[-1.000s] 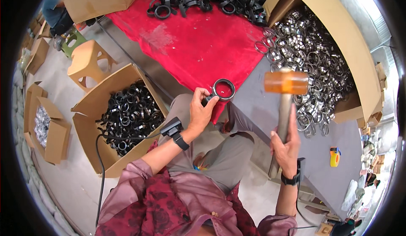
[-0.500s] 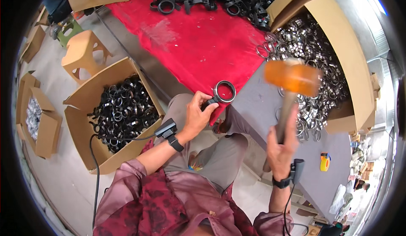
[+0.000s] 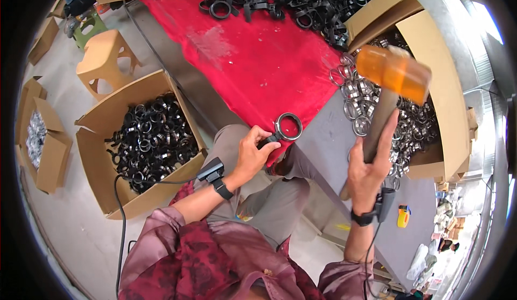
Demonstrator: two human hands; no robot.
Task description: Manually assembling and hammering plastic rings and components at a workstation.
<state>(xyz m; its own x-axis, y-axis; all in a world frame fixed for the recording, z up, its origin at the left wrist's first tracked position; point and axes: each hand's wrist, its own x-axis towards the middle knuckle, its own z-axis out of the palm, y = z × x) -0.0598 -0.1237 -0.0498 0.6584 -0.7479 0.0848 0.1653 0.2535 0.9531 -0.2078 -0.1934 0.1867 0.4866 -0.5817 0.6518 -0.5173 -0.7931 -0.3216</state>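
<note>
My left hand (image 3: 252, 153) pinches the black tab of a ring-shaped part (image 3: 290, 126), a black ring with a shiny metal band set in it. The ring lies at the near corner of the red cloth (image 3: 258, 85). My right hand (image 3: 369, 168) grips the wooden handle of a mallet (image 3: 393, 73) with an orange, see-through head. The mallet is raised to the right of the ring, apart from it, and its head is slightly blurred. Behind the mallet, loose metal rings (image 3: 355, 93) spill from a cardboard box (image 3: 441, 90).
Black ring parts (image 3: 280, 1) are heaped on the cloth's far side. At left, an open carton (image 3: 97, 176) holds several similar parts. A tan stool (image 3: 102, 58), a green stool (image 3: 86, 30) and a smaller carton (image 3: 54, 154) stand beyond. A yellow tape measure (image 3: 403, 216) lies on the grey tabletop (image 3: 323, 149).
My right hand has swung the mallet up and to the right, away from the ring. My left hand keeps hold of the ring-shaped part in nearly the same place.
</note>
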